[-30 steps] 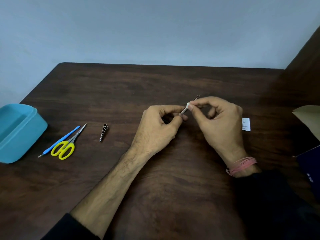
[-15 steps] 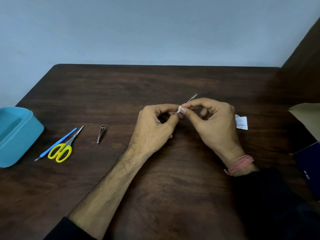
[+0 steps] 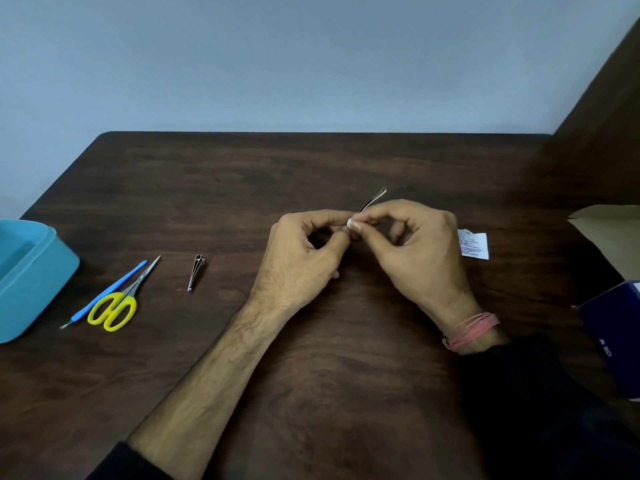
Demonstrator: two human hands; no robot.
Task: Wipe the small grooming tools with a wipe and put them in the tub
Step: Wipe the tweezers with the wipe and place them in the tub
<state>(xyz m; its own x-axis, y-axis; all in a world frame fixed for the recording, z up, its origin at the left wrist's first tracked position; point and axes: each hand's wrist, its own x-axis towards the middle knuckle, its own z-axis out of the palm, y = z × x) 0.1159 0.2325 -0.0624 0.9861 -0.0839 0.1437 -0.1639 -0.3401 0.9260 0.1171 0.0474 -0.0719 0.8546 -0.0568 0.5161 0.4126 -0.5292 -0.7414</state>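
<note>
Tweezers [image 3: 373, 199] sit raised over the middle of the surface [image 3: 311, 393], their free end angled up and away from you past your fingertips. Your right hand [image 3: 415, 251] has its thumb and forefinger curled tight, pinching a small white wipe [image 3: 350, 222] round the metal shaft. Your left hand [image 3: 298, 265] is curled too, its fingertips closed on the near end of the tool right against the wipe. Just right of your right hand lies a torn white sachet [image 3: 473, 244]. To your left there is open dark wood, then a nail clipper [image 3: 196, 271], then yellow-handled scissors [image 3: 117, 303] touching a blue cuticle pusher [image 3: 104, 295]. Beyond them the blue tub [image 3: 34, 282] stands at the surface's left edge, partly out of view. A brown carton [image 3: 609, 233] and a dark blue box [image 3: 613, 334] crowd the right edge.
</note>
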